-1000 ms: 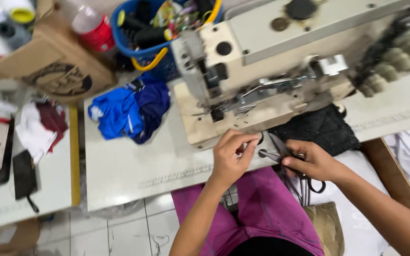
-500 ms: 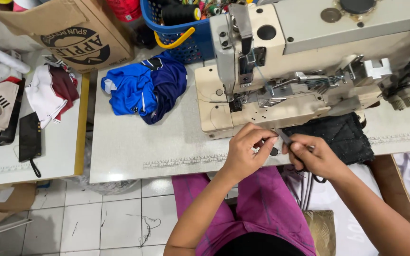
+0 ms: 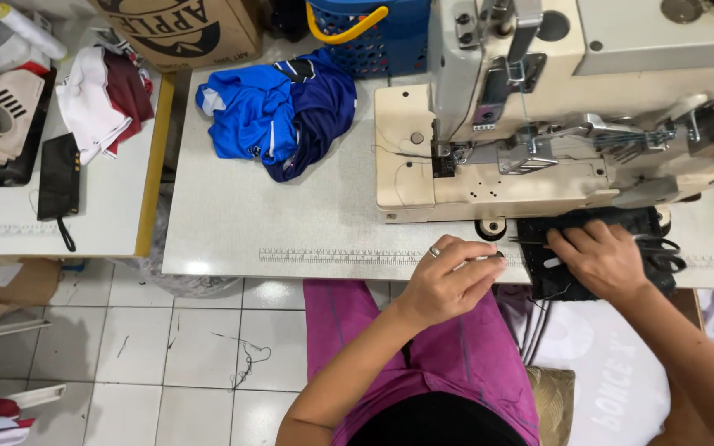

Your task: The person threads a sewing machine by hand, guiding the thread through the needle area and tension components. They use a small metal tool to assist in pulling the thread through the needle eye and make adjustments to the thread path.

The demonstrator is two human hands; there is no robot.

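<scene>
My left hand (image 3: 449, 277), with a ring on one finger, hovers at the table's front edge, fingertips pinched on a small thin dark piece (image 3: 500, 254). My right hand (image 3: 601, 258) lies on a black fabric piece (image 3: 555, 285) just below the cream sewing machine (image 3: 539, 116). It holds black scissors: the tips (image 3: 526, 241) poke out left of the fingers and the handle loops (image 3: 664, 253) show behind the hand. The hands are a short gap apart. The machine's needle area (image 3: 444, 157) is farther up, away from both hands.
A crumpled blue garment (image 3: 278, 111) lies on the grey sewing table (image 3: 274, 215) at the back left. Behind it stand a blue basket (image 3: 373, 37) and a cardboard box (image 3: 183, 29). A second table (image 3: 59, 215) on the left carries white and red cloth. Below is tiled floor (image 3: 167, 347).
My hands were together in front of the machine; now they are apart. The right hand has come down onto the black fabric and the left hand has drawn back toward the table edge.
</scene>
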